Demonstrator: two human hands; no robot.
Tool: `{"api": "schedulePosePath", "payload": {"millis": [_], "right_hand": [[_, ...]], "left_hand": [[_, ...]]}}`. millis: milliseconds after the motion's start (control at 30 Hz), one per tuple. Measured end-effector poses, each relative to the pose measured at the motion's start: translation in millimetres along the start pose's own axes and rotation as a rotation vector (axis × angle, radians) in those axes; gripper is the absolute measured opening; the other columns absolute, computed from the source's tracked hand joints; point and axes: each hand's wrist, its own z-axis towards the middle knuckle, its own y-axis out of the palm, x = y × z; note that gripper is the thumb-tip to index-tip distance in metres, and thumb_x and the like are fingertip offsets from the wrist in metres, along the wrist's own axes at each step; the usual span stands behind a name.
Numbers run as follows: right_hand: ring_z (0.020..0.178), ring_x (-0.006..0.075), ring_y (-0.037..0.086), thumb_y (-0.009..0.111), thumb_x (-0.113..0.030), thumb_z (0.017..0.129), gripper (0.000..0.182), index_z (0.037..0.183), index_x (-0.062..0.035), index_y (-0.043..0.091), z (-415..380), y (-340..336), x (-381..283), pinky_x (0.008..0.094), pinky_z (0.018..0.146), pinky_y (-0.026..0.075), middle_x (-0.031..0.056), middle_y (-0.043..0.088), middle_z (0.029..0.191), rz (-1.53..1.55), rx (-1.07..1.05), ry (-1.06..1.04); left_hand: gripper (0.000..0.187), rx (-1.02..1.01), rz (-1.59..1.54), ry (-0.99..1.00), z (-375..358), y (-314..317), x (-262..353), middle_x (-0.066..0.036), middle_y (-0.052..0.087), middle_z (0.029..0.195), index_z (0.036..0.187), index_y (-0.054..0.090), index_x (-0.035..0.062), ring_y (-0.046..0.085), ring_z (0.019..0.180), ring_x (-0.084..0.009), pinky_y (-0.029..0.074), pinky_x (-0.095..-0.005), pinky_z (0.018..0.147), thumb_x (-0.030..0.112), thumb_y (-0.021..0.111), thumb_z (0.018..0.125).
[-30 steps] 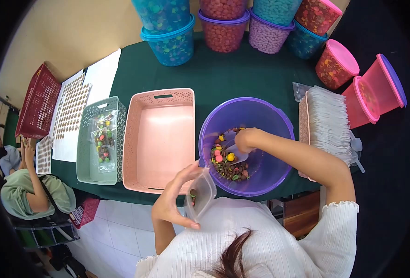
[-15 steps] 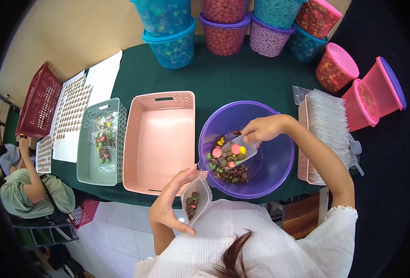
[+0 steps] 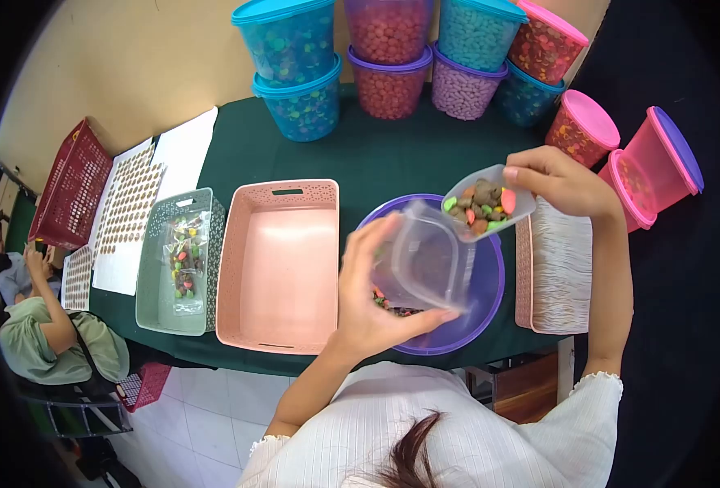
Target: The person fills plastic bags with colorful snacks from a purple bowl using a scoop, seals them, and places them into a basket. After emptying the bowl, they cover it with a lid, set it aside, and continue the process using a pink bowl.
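Observation:
My left hand [image 3: 363,313] is curved around a clear plastic pouch [image 3: 432,264], fingers on one side and thumb below. The pouch is blurred by motion and is over the purple tub [image 3: 490,305]. Up and to the right, my right hand [image 3: 562,180] grips a translucent scoop [image 3: 523,205]. A heap of brown, green, pink and yellow candies [image 3: 482,200] fills the scoop, whose front end is close to the pouch's upper edge. More mixed candies [image 3: 387,302] lie in the tub, partly hidden behind my left hand and the pouch.
A pink basket [image 3: 277,268] and a green basket [image 3: 153,305] holding filled pouches stand left of the tub. On the right, a basket [image 3: 524,281] holds stacked clear pouches. Candy-filled containers [image 3: 299,114] line the back. Another person [image 3: 43,342] sits at far left.
My right hand has lifted the loaded scoop out of the tub, up and to the right. My left hand has carried the pouch up and right, over the tub.

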Motion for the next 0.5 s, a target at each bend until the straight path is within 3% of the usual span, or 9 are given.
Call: {"api": "schedulePosePath", "payload": {"millis": [100,333,500], "right_hand": [[0.054,0.007,0.034,0.044,-0.022,0.082,0.03,0.063,0.0007,0.045,-3.6,-9.3,-4.2,0.0263,0.048,0.031,-0.0005,0.037,0.055,-0.048,0.061,0.02],[0.054,0.006,0.034,0.044,-0.023,0.083,0.03,0.064,-0.0003,0.047,-12.8,-27.1,-3.7,0.0248,0.049,0.031,-0.0022,0.037,0.055,-0.059,0.071,0.09],[0.053,0.0056,0.037,0.045,-0.023,0.083,0.029,0.064,-0.0009,0.05,-20.5,-27.1,-13.6,0.0241,0.048,0.03,-0.0026,0.041,0.055,0.016,0.038,0.038]], "left_hand": [[0.096,-0.057,0.228,0.042,9.5,10.9,1.3,-0.012,0.039,0.112,0.12,0.032,-0.0022,0.042,0.104,-0.0233,0.037,-0.0336,0.086,0.03,0.081,0.044],[0.094,0.013,-0.025,0.08,10.4,15.0,7.8,-0.015,0.039,0.108,0.12,0.034,-0.0012,0.04,0.101,-0.0257,0.036,-0.0354,0.084,0.034,0.08,0.045],[0.091,-0.073,0.103,0.1,9.6,22.3,-4.7,-0.016,0.039,0.108,0.118,0.034,-0.0017,0.042,0.101,-0.0278,0.038,-0.0362,0.083,0.034,0.079,0.047]]}}
